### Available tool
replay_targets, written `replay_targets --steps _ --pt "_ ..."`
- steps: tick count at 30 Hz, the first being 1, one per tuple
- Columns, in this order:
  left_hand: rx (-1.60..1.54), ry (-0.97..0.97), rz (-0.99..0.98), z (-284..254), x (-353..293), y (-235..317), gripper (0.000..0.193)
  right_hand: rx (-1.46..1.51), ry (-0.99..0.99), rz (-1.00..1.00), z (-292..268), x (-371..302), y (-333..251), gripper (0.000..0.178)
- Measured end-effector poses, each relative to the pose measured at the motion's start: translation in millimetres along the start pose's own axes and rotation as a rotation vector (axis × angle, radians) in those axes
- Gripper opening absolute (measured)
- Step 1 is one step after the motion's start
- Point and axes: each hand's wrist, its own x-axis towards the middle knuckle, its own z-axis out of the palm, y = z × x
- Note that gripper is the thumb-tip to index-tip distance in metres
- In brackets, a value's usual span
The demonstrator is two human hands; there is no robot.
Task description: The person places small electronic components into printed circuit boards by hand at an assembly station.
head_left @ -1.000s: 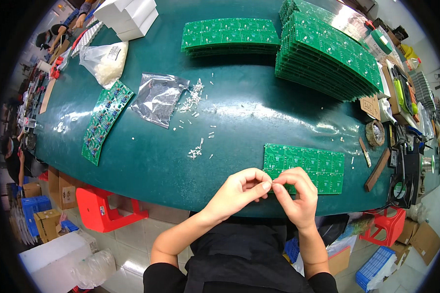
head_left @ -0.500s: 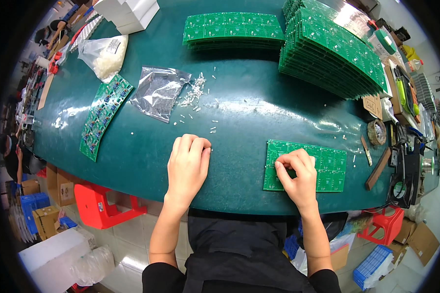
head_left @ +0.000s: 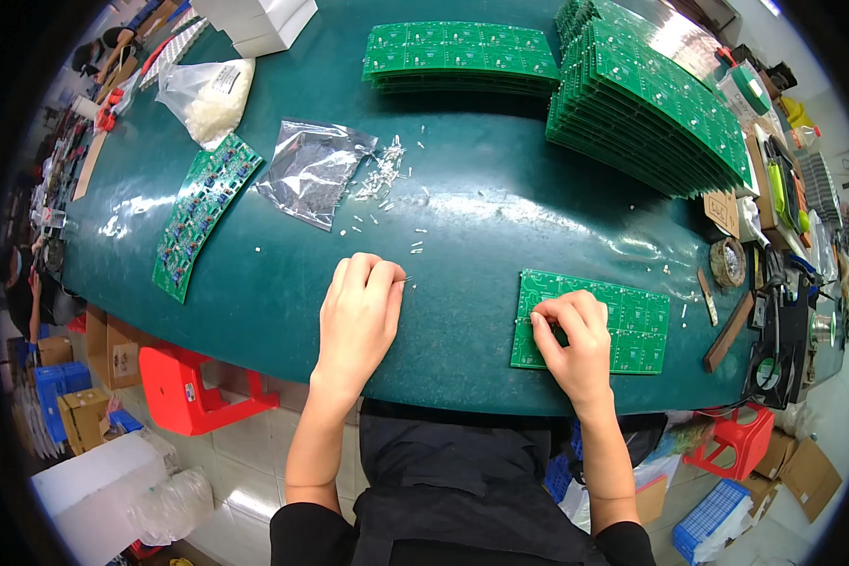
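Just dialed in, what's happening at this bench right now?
A person sits at a green table. The right hand rests on a green circuit board at the near edge, fingers pinched at its left side. The left hand lies flat on the table, fingertips at a small loose part. More white parts are scattered by an open clear bag. Stacks of boards sit farther back.
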Motion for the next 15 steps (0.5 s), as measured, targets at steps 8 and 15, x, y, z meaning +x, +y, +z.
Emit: replay_targets --steps 8,15 --pt "-0.005 0.017 0.031 -1.3 1.8 -1.1 0.010 -0.030 -0.002 -0.040 2.4 -0.6 -2.4 0.018" --pt "-0.019 0.034 0.061 -2.5 1.5 5.2 0.011 -0.169 0.022 -0.040 6.6 -4.8 -9.1 0.020"
